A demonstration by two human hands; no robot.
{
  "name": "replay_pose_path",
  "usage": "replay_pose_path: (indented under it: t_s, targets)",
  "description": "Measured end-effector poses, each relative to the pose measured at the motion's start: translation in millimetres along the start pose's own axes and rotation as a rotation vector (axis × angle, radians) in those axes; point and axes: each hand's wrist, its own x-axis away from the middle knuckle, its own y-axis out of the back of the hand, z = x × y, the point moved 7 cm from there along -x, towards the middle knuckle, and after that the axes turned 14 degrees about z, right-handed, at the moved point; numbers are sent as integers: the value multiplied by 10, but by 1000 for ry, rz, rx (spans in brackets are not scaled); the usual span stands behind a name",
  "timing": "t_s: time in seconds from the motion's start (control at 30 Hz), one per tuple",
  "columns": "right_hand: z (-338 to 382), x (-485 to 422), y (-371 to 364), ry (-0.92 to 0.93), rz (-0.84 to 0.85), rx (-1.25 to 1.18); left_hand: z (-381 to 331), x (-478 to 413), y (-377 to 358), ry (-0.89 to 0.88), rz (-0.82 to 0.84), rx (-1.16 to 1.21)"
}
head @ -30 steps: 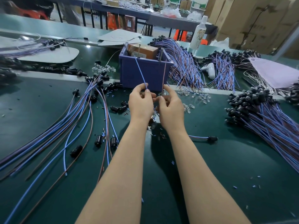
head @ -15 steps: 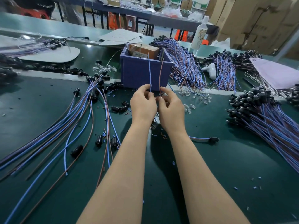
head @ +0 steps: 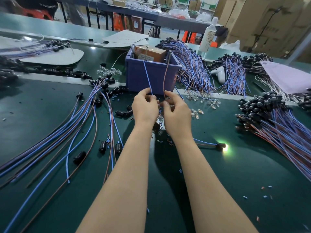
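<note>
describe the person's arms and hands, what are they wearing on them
Nothing is worn that shows. The left forearm and right forearm are bare from the bottom edge of the picture, with no sleeve or cuff in view. The left hand and right hand have no gloves, and no watch, bracelet or ring shows on the sides facing the camera.

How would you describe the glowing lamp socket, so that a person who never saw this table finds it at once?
Start at the blue plastic bin on the green table and come down past the right hand. Right of that forearm a black socket lies alone, ending a blue-and-brown wire pair. Only this one glows; the other sockets are dark.
</note>
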Motion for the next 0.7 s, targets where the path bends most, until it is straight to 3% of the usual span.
replay_pose_path:
  t_s: [0.7]
  targets:
    - [-20,9,4,-7,-1,9,-27,-56,-43,-15,38,-38]
